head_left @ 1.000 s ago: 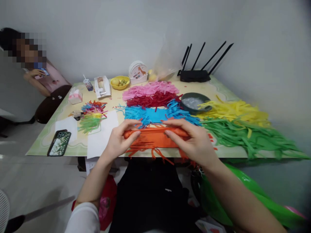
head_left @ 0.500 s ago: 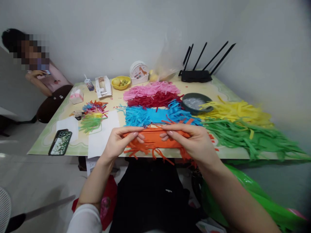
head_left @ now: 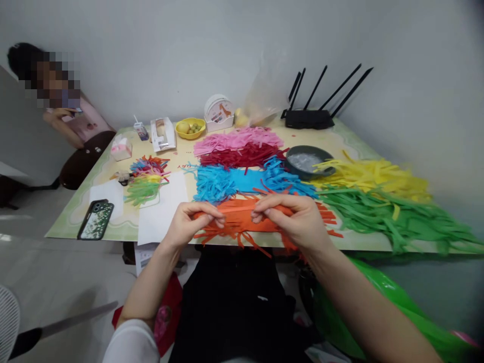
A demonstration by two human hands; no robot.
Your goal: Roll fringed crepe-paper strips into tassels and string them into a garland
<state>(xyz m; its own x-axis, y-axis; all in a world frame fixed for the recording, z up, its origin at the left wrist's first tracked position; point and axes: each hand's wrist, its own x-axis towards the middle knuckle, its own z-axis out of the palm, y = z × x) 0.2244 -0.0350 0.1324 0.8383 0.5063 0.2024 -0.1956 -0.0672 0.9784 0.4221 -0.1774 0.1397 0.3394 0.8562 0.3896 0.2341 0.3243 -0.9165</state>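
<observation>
Just above the near table edge, my left hand pinches an orange strip between thumb and fingers. My right hand, also closed, pinches the same strip on the right. Beneath both hands lies fringed orange crepe-like material, with loose strands hanging over the edge. Behind it sits a blue fringed bundle, then a dark red one and a pink one. To the right of my right hand spread a green fringed bundle and a yellow one.
A dark bowl stands beside the blue bundle. A black router is at the back right. On the left are a phone, white paper, a small multicoloured fringe pile and a yellow fruit dish. A person sits at far left.
My fingers have shifted their grip slightly, and the orange strip between them looks thinner and less level. The view has moved slightly left, so the table appears a little further right.
</observation>
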